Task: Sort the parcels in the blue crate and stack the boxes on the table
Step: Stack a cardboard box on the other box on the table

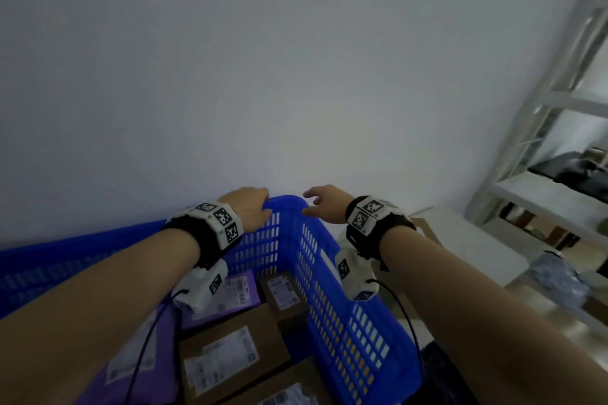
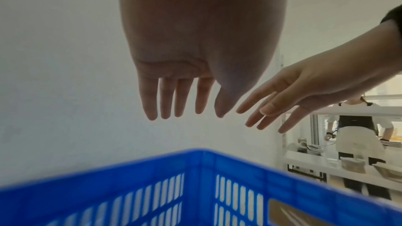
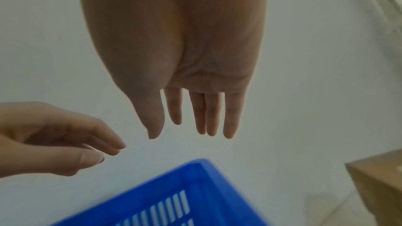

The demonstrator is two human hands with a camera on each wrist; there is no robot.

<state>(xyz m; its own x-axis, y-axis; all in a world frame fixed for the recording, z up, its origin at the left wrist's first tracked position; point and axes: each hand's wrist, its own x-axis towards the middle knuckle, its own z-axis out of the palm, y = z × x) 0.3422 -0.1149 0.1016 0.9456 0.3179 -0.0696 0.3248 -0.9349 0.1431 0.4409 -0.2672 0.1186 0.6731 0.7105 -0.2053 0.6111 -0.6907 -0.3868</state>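
Note:
The blue slatted crate (image 1: 329, 273) holds brown cardboard boxes (image 1: 230, 358) with white labels and purple parcels (image 1: 230, 296). A smaller brown box (image 1: 283, 293) lies against the crate's right wall. Both hands hover over the crate's far corner (image 2: 195, 169). My left hand (image 1: 250, 207) is above the rim, its fingers (image 2: 180, 95) straight and holding nothing. My right hand (image 1: 325, 204) is just to the right of it, its fingers (image 3: 200, 112) also extended and empty. From the right wrist, the left hand (image 3: 54, 140) looks loosely curved above the crate (image 3: 185, 178).
A plain wall rises right behind the crate. A cardboard box (image 3: 380, 186) sits on a white table (image 1: 477, 246) to the crate's right. Grey metal shelving (image 1: 543, 141) stands at the far right. Another person (image 2: 356, 143) in an apron works beyond the shelves.

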